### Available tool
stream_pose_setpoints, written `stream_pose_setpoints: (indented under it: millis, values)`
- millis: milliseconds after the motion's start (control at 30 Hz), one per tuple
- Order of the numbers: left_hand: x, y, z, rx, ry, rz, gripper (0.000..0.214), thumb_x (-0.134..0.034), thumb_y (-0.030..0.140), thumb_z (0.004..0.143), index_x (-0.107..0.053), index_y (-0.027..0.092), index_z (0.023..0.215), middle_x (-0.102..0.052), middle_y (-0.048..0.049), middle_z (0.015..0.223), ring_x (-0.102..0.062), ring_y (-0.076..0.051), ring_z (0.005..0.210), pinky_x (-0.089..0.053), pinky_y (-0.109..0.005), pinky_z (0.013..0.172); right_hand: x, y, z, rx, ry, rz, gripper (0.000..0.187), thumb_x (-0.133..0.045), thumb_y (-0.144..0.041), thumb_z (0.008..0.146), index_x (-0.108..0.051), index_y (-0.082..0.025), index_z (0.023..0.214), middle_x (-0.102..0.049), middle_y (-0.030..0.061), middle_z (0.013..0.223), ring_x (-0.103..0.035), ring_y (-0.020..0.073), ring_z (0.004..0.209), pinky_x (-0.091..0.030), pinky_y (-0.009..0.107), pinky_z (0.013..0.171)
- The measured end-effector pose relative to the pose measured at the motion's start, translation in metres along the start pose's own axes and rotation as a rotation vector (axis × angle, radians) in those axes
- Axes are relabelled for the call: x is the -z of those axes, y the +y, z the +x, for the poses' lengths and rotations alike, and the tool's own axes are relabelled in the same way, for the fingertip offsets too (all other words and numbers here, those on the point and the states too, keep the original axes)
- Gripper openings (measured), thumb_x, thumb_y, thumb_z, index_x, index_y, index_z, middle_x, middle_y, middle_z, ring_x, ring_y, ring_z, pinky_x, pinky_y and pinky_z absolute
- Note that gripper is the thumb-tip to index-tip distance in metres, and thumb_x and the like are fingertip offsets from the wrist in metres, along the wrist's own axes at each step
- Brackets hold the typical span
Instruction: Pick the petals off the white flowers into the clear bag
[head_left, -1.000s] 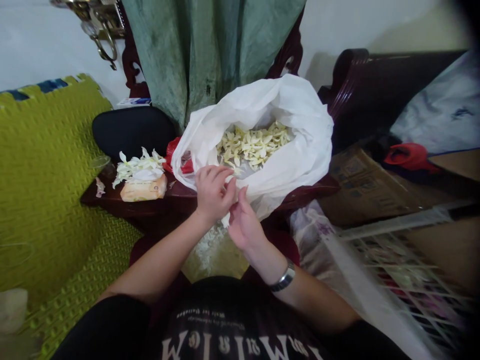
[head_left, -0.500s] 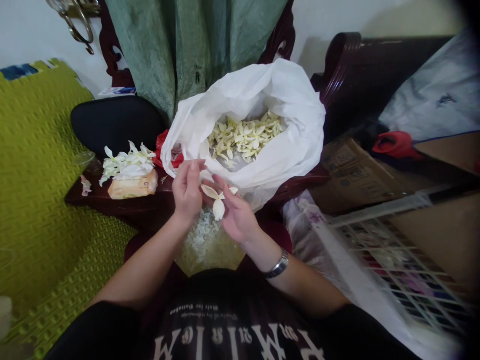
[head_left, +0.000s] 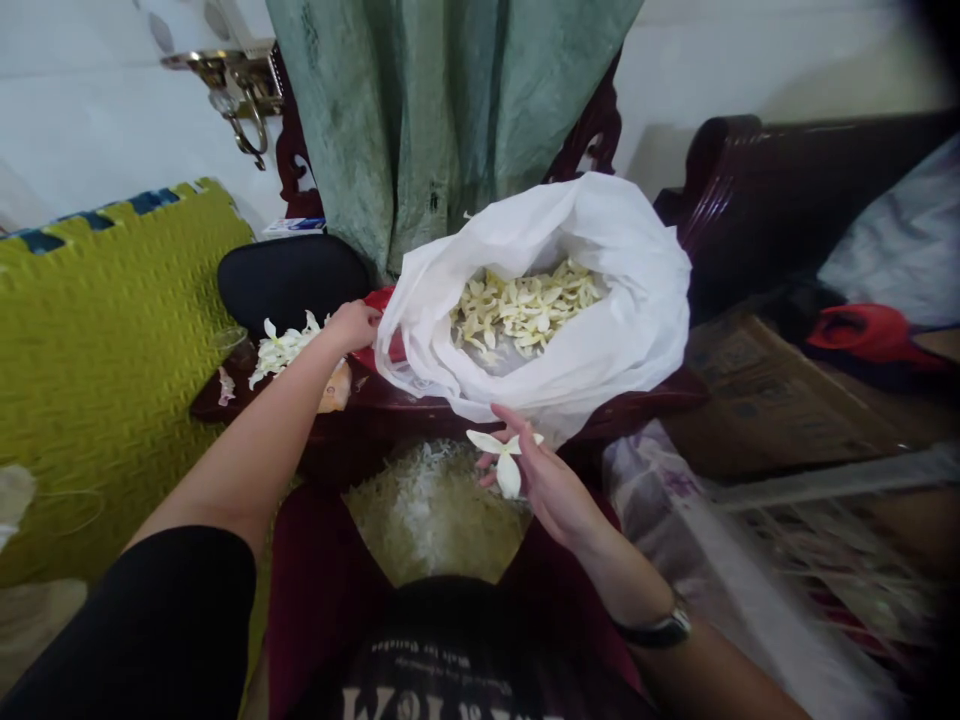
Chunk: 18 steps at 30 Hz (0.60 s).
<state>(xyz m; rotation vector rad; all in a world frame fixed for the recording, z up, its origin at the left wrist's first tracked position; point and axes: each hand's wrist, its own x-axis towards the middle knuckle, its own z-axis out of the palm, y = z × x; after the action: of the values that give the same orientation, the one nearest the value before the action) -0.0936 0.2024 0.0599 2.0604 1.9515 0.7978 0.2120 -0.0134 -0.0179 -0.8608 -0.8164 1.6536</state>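
Sorting white flowers by hand, with the right hand point(head_left: 551, 480) low and narrow, thumb and fingers pinching one white flower point(head_left: 506, 460) just below the near rim of the bag. The left hand point(head_left: 354, 325) reaches well away from it, curled over the edge of a red plastic bag point(head_left: 379, 345); its fingers are mostly hidden, so cannot tell whether it holds anything. Just left of and below that hand sits a small pile of whole white flowers point(head_left: 285, 350) on a tan packet point(head_left: 336, 390), partly blocked by the left forearm. Just right of the left hand, a white plastic bag point(head_left: 607, 270) stands wide open on a dark red wooden table point(head_left: 247, 390), with a large mass of cream-yellow petals point(head_left: 525, 310) inside. Below the right hand, a heap of fine white shreds point(head_left: 424, 500) lies on a yellowish surface at the person's lap. So far, many petals are in the bag and the shreds are heaped; the flower in the right hand and the pile by the left hand are not in the bag. A metal wristwatch point(head_left: 660, 630) sits on the right wrist.
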Motion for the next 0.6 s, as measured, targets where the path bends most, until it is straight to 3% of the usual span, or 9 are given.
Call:
stream_pose_setpoints:
  millis: [133, 267, 433, 533, 600]
  values:
    - [-0.019, 0.005, 0.001, 0.015, -0.036, 0.119, 0.005, -0.07, 0.015, 0.065, -0.068, 0.018, 0.062, -0.07, -0.0118, 0.075, -0.065, -0.035, 0.092, -0.043, -0.041, 0.085, -0.005, -0.004, -0.004, 0.017, -0.009, 0.005, 0.059, -0.062, -0.059, 0.094, -0.058, -0.026, 0.143, -0.074, 0.0015, 0.085, -0.068, 0.0176, 0.07, -0.057, 0.027, 0.055]
    - [-0.017, 0.001, -0.002, 0.027, 0.006, 0.164, 0.001, -0.068, 0.015, 0.072, -0.068, 0.016, 0.071, -0.072, -0.0118, 0.082, -0.063, -0.034, 0.093, -0.042, -0.043, 0.085, -0.007, -0.012, -0.003, 0.055, -0.05, 0.034, 0.061, -0.06, -0.061, 0.094, -0.055, -0.029, 0.145, -0.073, 0.0013, 0.088, -0.07, 0.0197, 0.075, -0.055, 0.028, 0.053]
    - [0.005, -0.01, -0.001, 0.074, 0.111, -0.156, 0.015, -0.08, 0.015, 0.076, -0.065, 0.013, 0.076, -0.063, -0.0012, 0.068, -0.057, -0.019, 0.077, -0.05, -0.041, 0.085, -0.01, -0.016, -0.002, 0.105, -0.093, 0.05, 0.063, -0.056, -0.063, 0.095, -0.051, -0.029, 0.148, -0.073, 0.0008, 0.089, -0.069, 0.0194, 0.076, -0.056, 0.029, 0.058]
    - [0.024, -0.002, -0.028, 0.002, 0.255, -0.332, 0.02, -0.076, 0.019, 0.086, -0.066, 0.01, 0.101, -0.068, -0.0001, 0.088, -0.058, -0.012, 0.082, -0.052, -0.036, 0.089, -0.012, -0.017, -0.001, 0.134, -0.108, 0.044, 0.063, -0.053, -0.067, 0.095, -0.05, -0.033, 0.148, -0.072, 0.001, 0.094, -0.069, 0.0199, 0.081, -0.057, 0.03, 0.06]
    - [0.031, 0.014, -0.066, -0.182, 0.443, -0.436, 0.026, -0.075, 0.024, 0.087, -0.069, 0.014, 0.11, -0.069, -0.0002, 0.104, -0.06, -0.013, 0.092, -0.051, -0.032, 0.091, -0.014, -0.016, 0.0, 0.153, -0.096, 0.013, 0.062, -0.05, -0.068, 0.095, -0.049, -0.036, 0.149, -0.073, 0.0025, 0.105, -0.07, 0.0217, 0.09, -0.059, 0.033, 0.067]
